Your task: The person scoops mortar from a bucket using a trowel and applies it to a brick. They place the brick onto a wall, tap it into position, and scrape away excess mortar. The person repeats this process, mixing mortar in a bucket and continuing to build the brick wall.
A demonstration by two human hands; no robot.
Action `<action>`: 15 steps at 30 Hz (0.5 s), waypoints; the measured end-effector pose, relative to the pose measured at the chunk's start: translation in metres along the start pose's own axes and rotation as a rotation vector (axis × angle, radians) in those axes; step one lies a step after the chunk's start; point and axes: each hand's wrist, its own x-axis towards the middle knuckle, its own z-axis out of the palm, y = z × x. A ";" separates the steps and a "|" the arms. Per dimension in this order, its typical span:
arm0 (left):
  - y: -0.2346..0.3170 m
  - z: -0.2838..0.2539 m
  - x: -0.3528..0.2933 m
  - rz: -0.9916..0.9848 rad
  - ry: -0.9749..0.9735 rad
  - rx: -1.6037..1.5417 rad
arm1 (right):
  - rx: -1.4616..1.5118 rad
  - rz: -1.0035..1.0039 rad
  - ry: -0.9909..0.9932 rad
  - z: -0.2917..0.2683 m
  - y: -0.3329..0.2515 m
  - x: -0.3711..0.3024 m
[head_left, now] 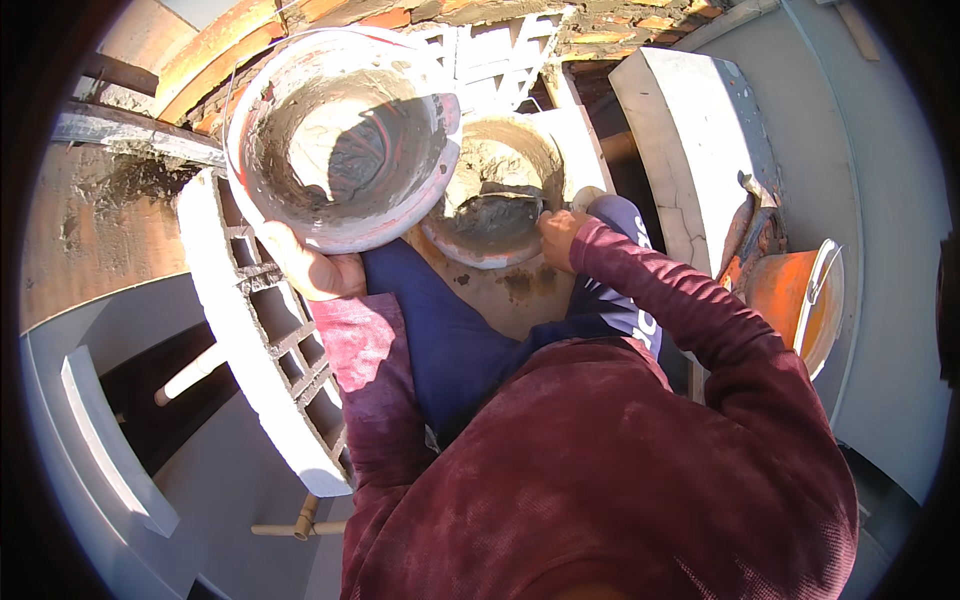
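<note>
Mortar (358, 150) coats and partly fills the large bucket (350, 239); more lies in the smaller bucket (487, 262) just right of it. Neither is emptied, so the work looks partway, with mortar left in both. The left hand (312, 270) holds the large bucket's near-left rim; the right hand (562, 238), well right of the large bucket, curls at the smaller one's edge, its grip unclear.

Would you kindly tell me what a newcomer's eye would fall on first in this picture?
Probably the large bucket above and left of centre, its mortar-smeared inside facing the camera and the left hand at its lower rim. Just right of it sits a smaller container of grey mix, with the right hand at its side. The orange bucket stands out at the right.
</note>
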 end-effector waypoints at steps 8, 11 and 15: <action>0.023 -0.021 -0.015 -0.045 0.035 0.076 | -0.225 -0.176 0.120 -0.057 -0.005 -0.017; 0.029 0.011 -0.037 -0.096 0.144 0.112 | -0.111 -0.039 0.001 -0.033 0.004 0.024; 0.039 0.048 -0.067 -0.134 0.307 0.251 | -0.046 -0.035 -0.046 -0.045 0.014 0.031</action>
